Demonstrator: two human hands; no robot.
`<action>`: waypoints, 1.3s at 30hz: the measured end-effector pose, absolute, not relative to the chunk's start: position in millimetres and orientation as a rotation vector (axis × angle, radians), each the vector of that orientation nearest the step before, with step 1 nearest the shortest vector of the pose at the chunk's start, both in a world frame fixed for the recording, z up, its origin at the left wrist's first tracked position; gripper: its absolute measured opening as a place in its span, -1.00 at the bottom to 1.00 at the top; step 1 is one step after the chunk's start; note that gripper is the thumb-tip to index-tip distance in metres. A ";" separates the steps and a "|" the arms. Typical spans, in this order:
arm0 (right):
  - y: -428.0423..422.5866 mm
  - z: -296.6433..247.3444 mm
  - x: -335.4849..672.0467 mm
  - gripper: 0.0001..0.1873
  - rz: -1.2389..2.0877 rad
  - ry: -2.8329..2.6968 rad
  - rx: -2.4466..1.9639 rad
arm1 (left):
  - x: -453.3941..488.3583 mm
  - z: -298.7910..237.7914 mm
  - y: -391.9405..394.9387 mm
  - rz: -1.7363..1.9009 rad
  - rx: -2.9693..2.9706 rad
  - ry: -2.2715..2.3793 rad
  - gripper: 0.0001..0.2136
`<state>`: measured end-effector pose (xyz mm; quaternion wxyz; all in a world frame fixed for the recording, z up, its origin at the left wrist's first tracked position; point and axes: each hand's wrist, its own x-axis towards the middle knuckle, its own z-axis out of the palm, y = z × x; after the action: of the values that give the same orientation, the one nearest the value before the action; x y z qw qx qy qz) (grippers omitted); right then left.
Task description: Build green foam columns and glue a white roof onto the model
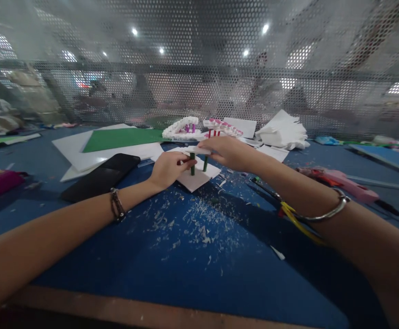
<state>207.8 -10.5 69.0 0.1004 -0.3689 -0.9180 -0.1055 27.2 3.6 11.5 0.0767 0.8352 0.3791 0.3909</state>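
Note:
A small white model stands in the middle of the blue table. Its flat white base (199,182) carries green posts (193,164) with a white board piece (194,149) across their tops. From the left, my left hand (168,170) pinches the model near the front post, its thumb against that post. My right hand (231,153) reaches over from the other side, fingers on the upper board and thumb tucked below it. My fingers hide part of the upper board and any posts behind.
Behind stand two similar white models, one with purple posts (182,129), one with red (224,128). Green sheet (124,139), black phone-like slab (103,176) lie left. Right are a pink glue gun (353,183), a dark thin tool (266,187), crumpled white sheets (283,131). White scraps (202,233) litter the front.

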 end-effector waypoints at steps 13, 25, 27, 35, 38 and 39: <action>-9.5 64.2 209.8 -0.66 -0.312 -2.680 -1.128 | 24.9 7.5 7.4 1.112 2.543 1.162 -0.80; -9.6 63.2 210.8 -0.53 -0.285 -2.679 -1.118 | 25.4 9.8 7.7 1.058 2.558 1.196 -0.74; -8.6 63.3 210.6 -0.52 -0.277 -2.685 -1.094 | 25.3 9.5 8.0 1.052 2.564 1.203 -0.76; -9.5 65.1 210.5 -0.53 -0.283 -2.702 -1.023 | 25.3 9.7 10.9 1.029 2.588 1.218 -0.79; -8.5 64.9 210.7 -0.54 -0.275 -2.706 -0.993 | 25.8 10.2 10.5 1.017 2.588 1.226 -0.79; -7.9 64.7 210.8 -0.54 -0.273 -2.709 -0.996 | 25.9 10.2 10.3 1.014 2.588 1.229 -0.79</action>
<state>210.8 -7.9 64.7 0.1211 -0.3410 -0.9275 -0.0935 25.9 10.3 10.2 0.0513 0.8504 0.4040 0.3332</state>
